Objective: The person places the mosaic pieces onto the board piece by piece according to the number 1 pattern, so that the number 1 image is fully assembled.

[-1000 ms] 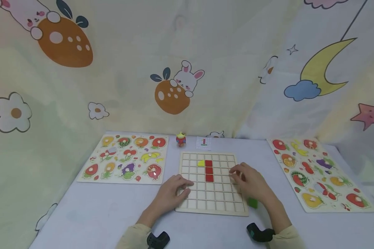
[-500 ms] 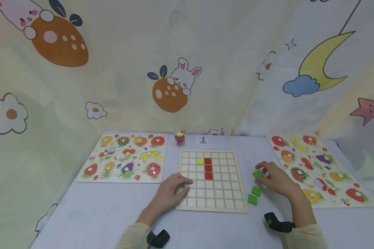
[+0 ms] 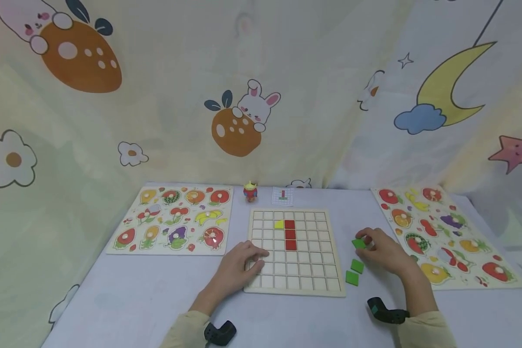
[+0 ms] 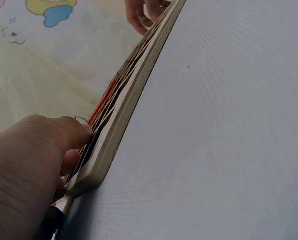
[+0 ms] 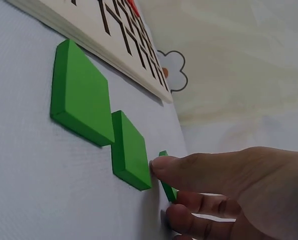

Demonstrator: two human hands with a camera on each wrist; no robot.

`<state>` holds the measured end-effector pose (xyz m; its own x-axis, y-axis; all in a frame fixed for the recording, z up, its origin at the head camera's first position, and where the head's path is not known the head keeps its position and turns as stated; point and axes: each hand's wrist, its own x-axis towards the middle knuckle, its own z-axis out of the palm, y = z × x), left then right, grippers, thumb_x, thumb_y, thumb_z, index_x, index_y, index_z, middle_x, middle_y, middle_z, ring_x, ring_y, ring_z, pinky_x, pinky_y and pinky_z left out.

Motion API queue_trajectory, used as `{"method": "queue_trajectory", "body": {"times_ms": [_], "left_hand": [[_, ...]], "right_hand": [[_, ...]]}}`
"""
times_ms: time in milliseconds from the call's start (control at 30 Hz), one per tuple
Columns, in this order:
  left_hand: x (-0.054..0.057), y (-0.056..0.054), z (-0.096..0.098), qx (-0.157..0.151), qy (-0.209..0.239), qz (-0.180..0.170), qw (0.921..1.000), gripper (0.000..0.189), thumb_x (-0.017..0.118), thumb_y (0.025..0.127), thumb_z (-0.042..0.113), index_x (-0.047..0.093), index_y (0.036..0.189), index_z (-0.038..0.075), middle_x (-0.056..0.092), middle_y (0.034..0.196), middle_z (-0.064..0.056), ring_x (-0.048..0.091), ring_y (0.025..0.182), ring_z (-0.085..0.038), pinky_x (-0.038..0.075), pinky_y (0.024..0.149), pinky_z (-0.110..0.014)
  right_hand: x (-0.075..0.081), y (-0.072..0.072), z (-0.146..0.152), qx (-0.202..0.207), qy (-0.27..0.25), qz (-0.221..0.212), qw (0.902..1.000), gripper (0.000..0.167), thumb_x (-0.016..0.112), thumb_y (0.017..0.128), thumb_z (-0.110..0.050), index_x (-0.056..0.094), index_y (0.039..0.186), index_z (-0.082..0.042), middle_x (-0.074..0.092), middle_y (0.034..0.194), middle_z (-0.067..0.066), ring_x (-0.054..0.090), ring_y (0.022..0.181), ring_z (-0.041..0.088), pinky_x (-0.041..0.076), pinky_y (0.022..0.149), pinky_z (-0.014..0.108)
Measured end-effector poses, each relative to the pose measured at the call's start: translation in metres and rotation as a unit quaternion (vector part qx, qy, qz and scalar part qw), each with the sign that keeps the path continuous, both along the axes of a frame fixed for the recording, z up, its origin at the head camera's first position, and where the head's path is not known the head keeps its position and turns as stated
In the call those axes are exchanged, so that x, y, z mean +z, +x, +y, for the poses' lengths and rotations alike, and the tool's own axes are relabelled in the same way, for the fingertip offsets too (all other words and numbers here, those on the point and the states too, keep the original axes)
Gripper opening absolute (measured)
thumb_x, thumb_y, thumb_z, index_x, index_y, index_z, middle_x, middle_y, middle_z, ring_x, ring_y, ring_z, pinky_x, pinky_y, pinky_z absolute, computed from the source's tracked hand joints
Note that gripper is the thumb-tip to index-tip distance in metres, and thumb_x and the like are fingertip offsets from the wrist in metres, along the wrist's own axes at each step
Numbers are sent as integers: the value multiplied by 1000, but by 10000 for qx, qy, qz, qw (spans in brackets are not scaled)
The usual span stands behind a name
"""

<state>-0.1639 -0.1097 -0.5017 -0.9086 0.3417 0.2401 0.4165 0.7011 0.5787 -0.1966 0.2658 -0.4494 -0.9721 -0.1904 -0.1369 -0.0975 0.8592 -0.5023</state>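
Note:
The wooden grid board (image 3: 294, 288) holds a column of red tiles (image 3: 290, 233) and one yellow piece (image 3: 279, 224) beside the top one. My left hand (image 3: 239, 265) rests on the board's left edge with its fingertips on the grid; in the left wrist view, that hand (image 4: 34, 160) touches the rim. To the right of the board, my right hand (image 3: 384, 251) pinches a green tile (image 3: 358, 243) low over the cloth. Two more green tiles lie nearer: one (image 3: 357, 266) and another (image 3: 352, 278). In the right wrist view, the thumb (image 5: 188, 170) partly hides the pinched tile (image 5: 167, 185).
A fruit puzzle board (image 3: 169, 220) lies at the left, and a second one (image 3: 450, 241) at the right, partly behind my right hand. Behind the grid board stand a small toy figure (image 3: 250, 192) and a pattern card (image 3: 282, 196). White cloth (image 3: 148, 295) covers the table.
My right hand has moved from the grid board's right edge out to the farthest green tile and now pinches it. The left hand stays on the board. The head view has shifted slightly.

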Motion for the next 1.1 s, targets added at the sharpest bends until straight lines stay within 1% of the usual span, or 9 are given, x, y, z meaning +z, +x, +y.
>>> {"method": "queue_trajectory", "body": {"times_ms": [333,667,767,900,1100], "left_hand": [[0,1,2,-50,66,114,9999,23,66,87,27,66,109,33,52,85,19,44,79,-1,37,65,-17],[-1,-1,1,-18,46,173,9998,24,67,87,25,66,109,33,52,83,18,42,76,-1,35,62,-17],[0,-1,1,-26,65,182,9998,23,67,87,26,66,109,33,53,85,18,43,77,-1,37,64,-17],[0,0,1,-19,74,213,9997,22,67,87,26,66,108,32,54,87,20,44,79,0,38,66,-17],[0,0,1,-20,92,220,9997,21,67,87,26,66,107,32,55,87,20,45,79,1,39,67,-17]], "right_hand": [[-3,-3,1,-200,107,103,9997,36,69,84,-21,58,114,-4,56,102,15,53,85,24,45,67,36],[-8,-4,-4,-398,103,362,9985,35,68,83,-26,58,109,-5,57,100,12,51,84,23,41,66,31],[-8,-4,-5,-432,73,426,9981,34,67,84,-28,58,109,-6,57,102,11,52,86,22,41,67,30],[-7,-4,-10,-427,-89,460,9980,34,66,85,-28,57,111,-7,58,105,12,52,87,22,41,67,30],[-5,-3,-16,-382,-274,627,9969,34,66,86,-26,57,112,-6,59,105,11,52,84,21,41,65,28]]}}
